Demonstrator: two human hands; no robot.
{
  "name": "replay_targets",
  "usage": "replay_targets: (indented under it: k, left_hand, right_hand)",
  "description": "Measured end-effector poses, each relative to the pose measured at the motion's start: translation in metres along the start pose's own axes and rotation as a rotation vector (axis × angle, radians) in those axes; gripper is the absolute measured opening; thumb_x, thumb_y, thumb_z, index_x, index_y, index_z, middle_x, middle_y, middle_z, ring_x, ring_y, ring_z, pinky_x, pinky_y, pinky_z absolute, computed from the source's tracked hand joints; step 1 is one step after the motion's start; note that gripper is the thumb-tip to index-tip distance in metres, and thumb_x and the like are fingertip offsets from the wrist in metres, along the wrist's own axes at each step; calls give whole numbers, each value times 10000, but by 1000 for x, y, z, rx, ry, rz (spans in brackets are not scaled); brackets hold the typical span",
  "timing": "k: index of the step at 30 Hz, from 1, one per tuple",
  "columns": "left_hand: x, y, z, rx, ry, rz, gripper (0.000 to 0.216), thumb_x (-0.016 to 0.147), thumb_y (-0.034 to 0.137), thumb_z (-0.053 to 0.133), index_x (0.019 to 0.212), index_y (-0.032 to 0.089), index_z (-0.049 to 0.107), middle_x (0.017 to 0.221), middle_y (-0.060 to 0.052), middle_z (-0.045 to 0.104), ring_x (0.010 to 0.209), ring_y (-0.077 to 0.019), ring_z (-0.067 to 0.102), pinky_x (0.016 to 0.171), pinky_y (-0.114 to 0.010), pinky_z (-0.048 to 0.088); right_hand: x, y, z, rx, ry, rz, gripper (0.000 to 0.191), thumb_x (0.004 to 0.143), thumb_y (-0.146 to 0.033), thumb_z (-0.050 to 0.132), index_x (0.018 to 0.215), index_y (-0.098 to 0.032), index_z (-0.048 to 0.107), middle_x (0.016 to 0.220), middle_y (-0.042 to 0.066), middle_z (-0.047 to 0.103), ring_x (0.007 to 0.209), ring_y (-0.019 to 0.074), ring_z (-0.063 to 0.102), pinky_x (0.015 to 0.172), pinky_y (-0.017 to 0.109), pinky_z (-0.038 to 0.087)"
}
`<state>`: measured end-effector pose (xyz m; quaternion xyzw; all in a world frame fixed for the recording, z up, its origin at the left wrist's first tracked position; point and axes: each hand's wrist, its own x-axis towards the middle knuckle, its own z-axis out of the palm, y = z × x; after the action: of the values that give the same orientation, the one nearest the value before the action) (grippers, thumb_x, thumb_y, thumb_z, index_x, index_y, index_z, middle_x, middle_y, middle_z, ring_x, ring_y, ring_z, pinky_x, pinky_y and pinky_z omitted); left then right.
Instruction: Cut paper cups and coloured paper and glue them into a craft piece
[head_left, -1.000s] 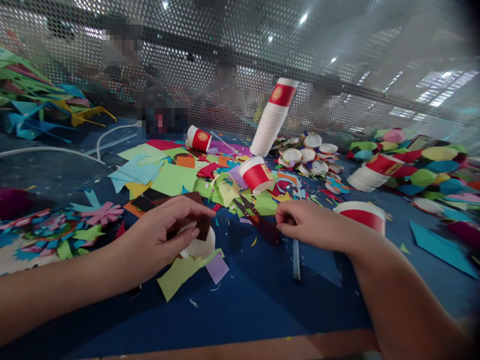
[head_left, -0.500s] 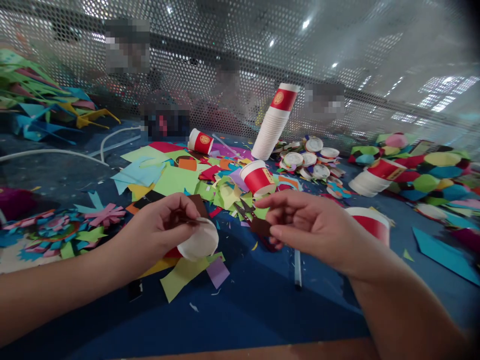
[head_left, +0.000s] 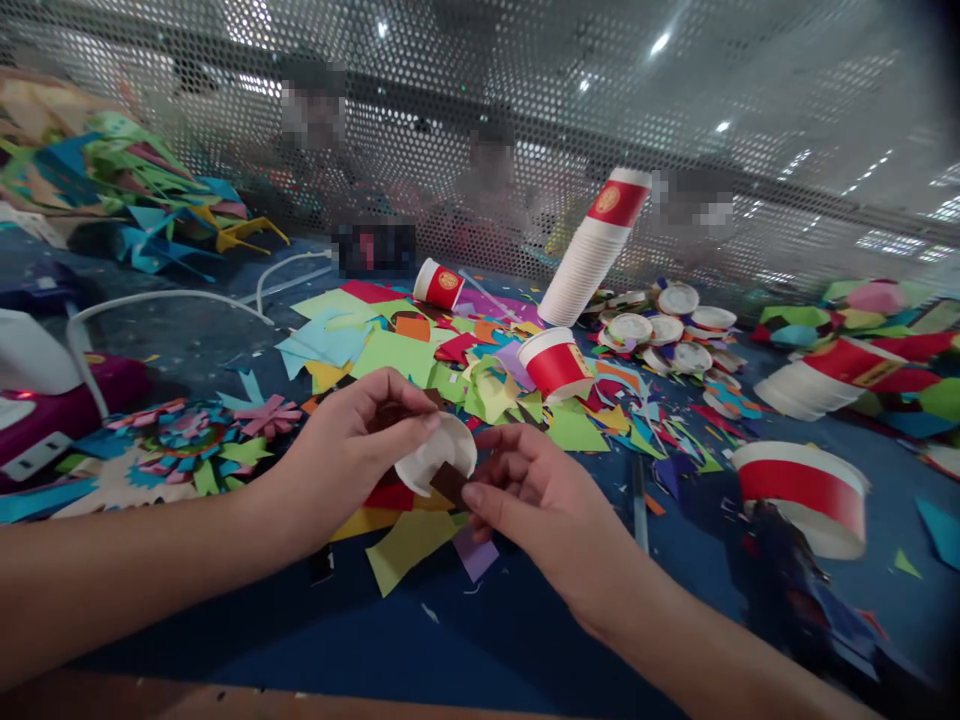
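Observation:
Between the thumb and fingers of my left hand (head_left: 352, 455) is a round white cup bottom (head_left: 422, 450), tilted toward me. A bit of brown paper shows behind its upper edge, by the fingertips. My right hand (head_left: 536, 495) pinches a small brown paper piece (head_left: 448, 484), which overlaps the disc's lower right part; whether it touches the disc I cannot tell. Below the hands lie a yellow-green paper piece (head_left: 405, 548) and a purple paper piece (head_left: 475, 553). A red and white paper cup (head_left: 556, 368) lies tilted beyond my right hand.
A leaning cup stack (head_left: 592, 255) rises at the back, beside decorated discs (head_left: 679, 298). Paper scraps (head_left: 397, 355) cover the middle. At right are a cut cup ring (head_left: 806, 490) and a blurred dark tool (head_left: 810, 600). A purple power strip (head_left: 45, 455) sits at left.
My right hand has come in beside my left and now holds brown paper against or before the disc. The view has swung left, bringing in the power strip; the scissors no longer show.

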<state>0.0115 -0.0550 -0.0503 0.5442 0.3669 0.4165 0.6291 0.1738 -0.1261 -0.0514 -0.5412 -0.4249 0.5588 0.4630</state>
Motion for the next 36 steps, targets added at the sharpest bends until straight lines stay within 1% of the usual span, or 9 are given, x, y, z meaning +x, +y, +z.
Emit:
replay_targets:
  k: [2, 6, 10, 13, 20, 25, 30, 34, 36]
  left_hand:
    - [-1, -1, 1, -81, 55, 40, 273, 688, 283, 787, 770, 178, 549, 743, 33, 636, 649, -96, 567, 560, -185, 454]
    - [-3, -2, 3, -156, 76, 82, 260, 703, 267, 789, 763, 186, 549, 747, 43, 624, 660, -87, 561, 568, -173, 460]
    - [-5, -2, 6, -201, 82, 52, 257, 722, 258, 778, 770, 194, 533, 795, 39, 637, 692, -98, 589, 583, -182, 477]
    - [-7, -1, 7, -234, 91, 38, 273, 720, 256, 782, 783, 198, 523, 826, 37, 641, 715, -107, 606, 592, -192, 482]
    - [-6, 2, 8, -253, 71, -1, 300, 692, 272, 791, 757, 197, 508, 810, 30, 637, 698, -126, 607, 583, -229, 524]
    - [-5, 1, 6, -192, 37, 37, 259, 718, 252, 783, 780, 187, 541, 820, 31, 649, 708, -102, 602, 617, -199, 517]
    - [-5, 1, 4, -101, 0, 107, 217, 733, 225, 769, 771, 169, 562, 793, 27, 649, 702, -79, 594, 632, -159, 510]
    - [0, 7, -2, -8, -49, 89, 221, 728, 287, 775, 791, 162, 604, 752, 14, 651, 673, -91, 598, 600, -162, 512]
    - [4, 12, -7, 61, -122, 59, 232, 717, 312, 778, 772, 158, 612, 704, 16, 640, 610, -87, 576, 536, -157, 480]
  right_hand:
    - [1, 2, 2, 5, -21, -23, 399, 711, -265, 739, 1060, -187, 563, 714, -41, 613, 608, 105, 586, 589, 245, 508]
    - [1, 3, 3, -36, -42, -77, 230, 758, -303, 717, 929, -176, 629, 726, -20, 624, 609, 90, 575, 580, 221, 508]
    - [-1, 4, 7, -101, 16, -156, 160, 801, -302, 680, 898, -191, 616, 761, -1, 653, 680, 109, 612, 618, 220, 522]
    - [-2, 5, 13, -109, 34, -214, 169, 814, -267, 652, 954, -198, 588, 839, 25, 689, 745, 124, 651, 663, 231, 542]
    - [-3, 7, 13, -119, 88, -313, 260, 845, -265, 627, 1088, -197, 567, 846, 30, 690, 702, 120, 651, 633, 226, 553]
    - [-1, 6, 9, -184, 123, -334, 233, 843, -279, 632, 1062, -210, 592, 875, 34, 714, 728, 129, 655, 627, 226, 546]
    - [1, 3, 5, -282, 183, -361, 155, 838, -272, 633, 983, -228, 600, 780, -7, 687, 641, 112, 620, 560, 211, 505]
    - [-2, 1, 1, -306, 178, -362, 159, 822, -264, 629, 974, -222, 607, 785, 2, 690, 636, 118, 620, 553, 220, 505]
    - [-3, 1, -2, -310, 181, -338, 196, 805, -265, 636, 993, -212, 615, 790, 9, 694, 629, 119, 619, 562, 229, 516]
